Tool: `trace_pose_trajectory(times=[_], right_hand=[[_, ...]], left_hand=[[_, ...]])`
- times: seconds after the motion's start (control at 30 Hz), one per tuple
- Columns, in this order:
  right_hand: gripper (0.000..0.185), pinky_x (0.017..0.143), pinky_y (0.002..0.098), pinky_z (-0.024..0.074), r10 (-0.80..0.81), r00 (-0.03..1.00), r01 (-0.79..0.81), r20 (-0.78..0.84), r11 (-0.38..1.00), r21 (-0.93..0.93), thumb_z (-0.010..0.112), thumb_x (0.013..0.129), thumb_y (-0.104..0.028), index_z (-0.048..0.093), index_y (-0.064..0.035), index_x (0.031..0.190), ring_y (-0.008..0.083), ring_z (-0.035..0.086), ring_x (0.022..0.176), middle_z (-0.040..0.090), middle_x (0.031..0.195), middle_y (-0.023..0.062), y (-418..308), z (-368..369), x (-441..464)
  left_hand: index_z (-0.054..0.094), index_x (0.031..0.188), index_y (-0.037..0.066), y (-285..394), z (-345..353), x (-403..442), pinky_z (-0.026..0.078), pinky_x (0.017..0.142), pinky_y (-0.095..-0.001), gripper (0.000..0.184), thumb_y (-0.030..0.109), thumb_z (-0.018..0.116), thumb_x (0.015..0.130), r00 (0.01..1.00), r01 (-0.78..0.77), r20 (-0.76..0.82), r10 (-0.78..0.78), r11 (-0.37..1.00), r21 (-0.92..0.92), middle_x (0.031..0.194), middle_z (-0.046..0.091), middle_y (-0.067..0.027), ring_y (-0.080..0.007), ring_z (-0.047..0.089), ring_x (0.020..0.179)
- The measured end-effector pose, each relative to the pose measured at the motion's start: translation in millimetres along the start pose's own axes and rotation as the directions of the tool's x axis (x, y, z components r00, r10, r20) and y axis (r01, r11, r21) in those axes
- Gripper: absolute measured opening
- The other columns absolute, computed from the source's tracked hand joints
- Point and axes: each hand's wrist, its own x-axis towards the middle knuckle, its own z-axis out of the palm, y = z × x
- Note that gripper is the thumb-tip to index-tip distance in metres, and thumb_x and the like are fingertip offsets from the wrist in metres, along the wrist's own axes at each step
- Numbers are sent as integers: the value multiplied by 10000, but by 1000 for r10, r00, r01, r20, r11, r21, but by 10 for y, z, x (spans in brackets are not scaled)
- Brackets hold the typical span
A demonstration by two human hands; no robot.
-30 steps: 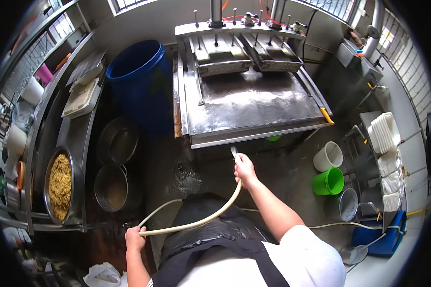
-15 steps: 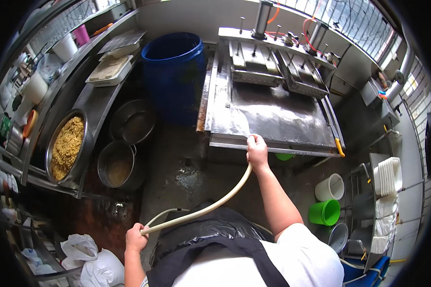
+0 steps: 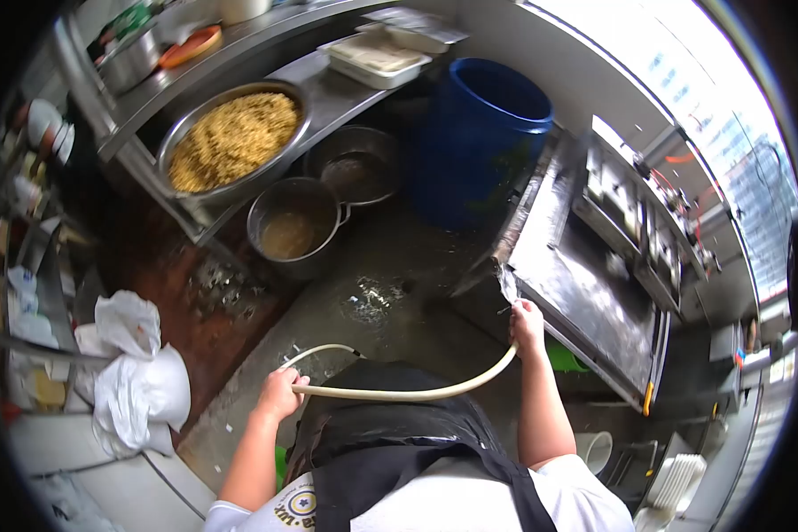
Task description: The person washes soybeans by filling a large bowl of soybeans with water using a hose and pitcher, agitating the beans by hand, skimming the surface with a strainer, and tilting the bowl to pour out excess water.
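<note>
A cream-coloured hose (image 3: 408,394) runs in a curve between my two hands, in front of my black apron. My right hand (image 3: 528,328) grips it close to its outlet, and water (image 3: 509,285) sprays from there toward the left edge of the steel press table (image 3: 585,293). Further back along the hose, my left hand (image 3: 280,395) is wrapped round it. Behind that hand a thinner-looking loop of hose bends away toward the floor.
A blue barrel (image 3: 479,146) stands beyond the press table. At left, a large steel bowl of yellowish grains or beans (image 3: 237,142) sits on a low steel shelf. Two metal pots (image 3: 294,226) stand below it on the wet floor. White sacks (image 3: 146,386) lie at lower left.
My view has turned to the left, so the press table now appears further right and tilted. Both hands still hold the hose, and water still sprays out.
</note>
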Motion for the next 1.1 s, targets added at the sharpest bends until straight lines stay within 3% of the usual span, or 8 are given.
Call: trace_pose_trajectory(times=[0.17, 0.27, 0.37, 0.43, 0.47, 0.53, 0.73, 1.1], right_hand=[[149, 409, 311, 407, 127, 959, -83, 255, 981, -176, 637, 993, -228, 645, -145, 1117, 107, 483, 479, 538, 698, -21, -42, 969, -75], [151, 437, 315, 421, 247, 894, -160, 374, 956, -247, 643, 1000, -202, 645, -131, 1134, 104, 489, 507, 551, 714, -22, -288, 1578, -271], [123, 427, 312, 415, 229, 855, -92, 464, 950, -298, 644, 1005, -210, 634, -122, 1092, 106, 487, 495, 539, 696, -20, -432, 2019, -316], [113, 423, 313, 415, 161, 864, -47, 477, 969, -242, 637, 1006, -210, 633, -122, 1076, 108, 490, 491, 541, 692, -17, -450, 2209, -207], [131, 428, 323, 433, 126, 894, -53, 431, 983, -177, 615, 985, -145, 649, -61, 1081, 133, 501, 491, 545, 668, 8, -489, 2276, -157], [140, 441, 315, 437, 71, 944, -42, 321, 994, -97, 605, 996, -161, 651, -64, 1087, 123, 499, 496, 539, 671, -4, -495, 2351, 62], [143, 419, 303, 410, -65, 989, 78, 133, 992, -100, 595, 1016, -189, 635, -89, 1108, 120, 471, 467, 508, 658, -29, -438, 2227, 926], [106, 439, 305, 441, 46, 968, -27, 248, 997, -79, 607, 964, -137, 654, -92, 1047, 125, 504, 495, 541, 672, -13, -504, 2043, 2348]], left_hand=[[626, 735, 31, -684, -71, -242, 530, 717, -547, 306, 227, 754, 933, 995, 32, -91, -38, 998, -62, 778, 664, -231, -463, 661, 794], [620, 741, 27, -680, -435, -455, 516, 713, -555, 300, 211, 737, 946, 981, 120, -150, -125, 992, -43, 776, 658, -236, -483, 642, 787], [591, 727, 18, -816, -596, -702, 499, 702, -567, 333, 221, 739, 947, 962, 170, -211, -171, 985, -21, 775, 653, -240, -490, 629, 778], [574, 721, 13, -815, -605, -856, 489, 696, -574, 354, 227, 739, 949, 953, 190, -241, -184, 982, 0, 773, 649, -243, -493, 623, 773], [561, 715, 11, -781, -594, -922, 483, 693, -578, 369, 232, 740, 950, 931, 262, -263, -253, 965, 0, 769, 644, -244, -494, 621, 773], [557, 714, 12, -721, -475, -1021, 480, 704, -584, 393, 263, 734, 958, 883, 387, -277, -378, 922, -25, 762, 636, -245, -495, 622, 788], [585, 714, 22, -256, -20, -860, 496, 726, -589, 425, 340, 749, 944, 882, 411, -241, -405, 911, -29, 792, 658, -242, -493, 641, 801], [598, 726, 8, 681, -26, 426, 501, 700, -568, 408, 311, 749, 952, 881, 443, -208, -424, 895, 51, 785, 657, -245, -490, 637, 767]])
